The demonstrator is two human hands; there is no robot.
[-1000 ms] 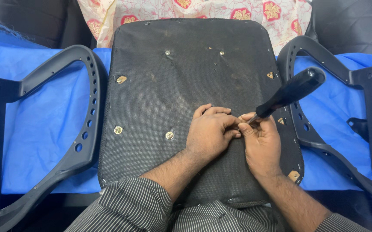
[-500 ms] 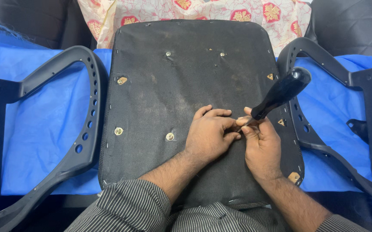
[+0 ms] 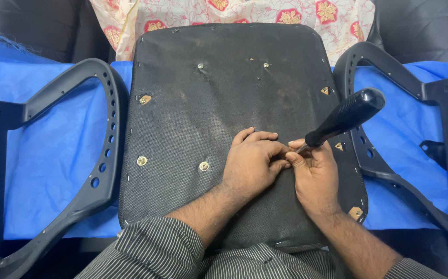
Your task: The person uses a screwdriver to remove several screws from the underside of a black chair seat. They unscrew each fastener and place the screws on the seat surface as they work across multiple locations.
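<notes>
A black chair seat base [image 3: 224, 88] lies upside down before me, its dusty fabric underside up, with several brass screw inserts. My right hand [image 3: 314, 173] grips the metal shaft of a screwdriver [image 3: 345, 116] with a black handle that tilts up to the right. My left hand [image 3: 252, 163] rests on the fabric, fingers curled against the tool's tip, which is hidden between the two hands. A brass insert [image 3: 204, 166] sits just left of my left hand.
Two black plastic armrests lie on a blue sheet [image 3: 53, 150], one at the left [image 3: 100, 155] and one at the right [image 3: 415, 150]. A floral cloth [image 3: 234, 11] lies beyond the seat. Black cushions fill the far corners.
The screwdriver handle swung a little left, then back right and slightly lower. Both hands have stayed pressed together at the same spot on the seat.
</notes>
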